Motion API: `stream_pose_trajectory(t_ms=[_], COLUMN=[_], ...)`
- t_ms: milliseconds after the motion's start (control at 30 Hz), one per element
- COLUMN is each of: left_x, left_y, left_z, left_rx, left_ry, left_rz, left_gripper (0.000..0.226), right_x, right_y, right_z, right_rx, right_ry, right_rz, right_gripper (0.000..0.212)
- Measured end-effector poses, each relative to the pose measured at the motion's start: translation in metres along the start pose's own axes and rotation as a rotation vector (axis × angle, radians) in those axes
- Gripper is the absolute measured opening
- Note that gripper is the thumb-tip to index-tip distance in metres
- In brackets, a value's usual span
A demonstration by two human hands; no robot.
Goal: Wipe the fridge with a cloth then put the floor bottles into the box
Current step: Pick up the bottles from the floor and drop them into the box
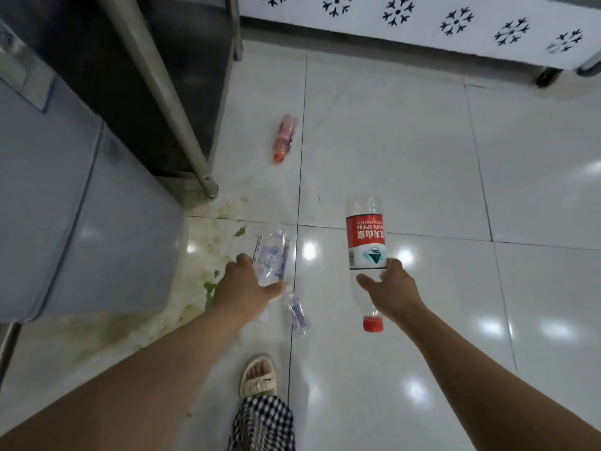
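Clear plastic everywhere: the right hand has its grip wrapped round a red-label bottle, cap toward the person. The left hand clutches a crumpled bottle. Another crushed bottle lies on the floor between the grips; a pink bottle sits well beyond them.

Fridge (left side) cut off
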State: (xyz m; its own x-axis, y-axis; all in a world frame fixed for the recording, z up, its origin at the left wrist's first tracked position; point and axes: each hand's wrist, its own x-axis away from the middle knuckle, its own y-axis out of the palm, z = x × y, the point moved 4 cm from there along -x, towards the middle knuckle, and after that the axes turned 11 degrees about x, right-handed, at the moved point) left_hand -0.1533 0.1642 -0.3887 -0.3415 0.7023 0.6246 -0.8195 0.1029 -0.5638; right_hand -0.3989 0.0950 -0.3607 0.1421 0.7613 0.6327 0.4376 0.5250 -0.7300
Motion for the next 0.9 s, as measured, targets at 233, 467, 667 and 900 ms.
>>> stream_pose_trajectory(t_ms=[233, 467, 667, 900], left_x=[-0.082, -0.164, -0.242, -0.318], left_y=[-0.049, -0.064, -0.044, 0.005], left_z=[0.054, 0.11, 0.145, 0.179], left_rx=[0.049, 0.086, 0.137, 0.197], left_ry=[-0.031, -0.053, -0.218, -0.363], left_rz=[0.073, 0.142, 0.189, 0.199], left_gripper=[0.084, 0.071, 0.07, 0.069], right_x=[-0.077, -0.181, -0.299, -0.41], right_y=[-0.032, -0.068, -0.075, -0.073], right_z=[-0.087, -0.169, -0.222, -0.22], right_rx=[-0.026, -0.04, -0.037, 0.019], right_ry=[-0.068, -0.15, -0.204, -0.178], right_rz=[-0.026, -0.065, -0.184, -0.296], right_gripper=[0.053, 0.05, 0.052, 0.05])
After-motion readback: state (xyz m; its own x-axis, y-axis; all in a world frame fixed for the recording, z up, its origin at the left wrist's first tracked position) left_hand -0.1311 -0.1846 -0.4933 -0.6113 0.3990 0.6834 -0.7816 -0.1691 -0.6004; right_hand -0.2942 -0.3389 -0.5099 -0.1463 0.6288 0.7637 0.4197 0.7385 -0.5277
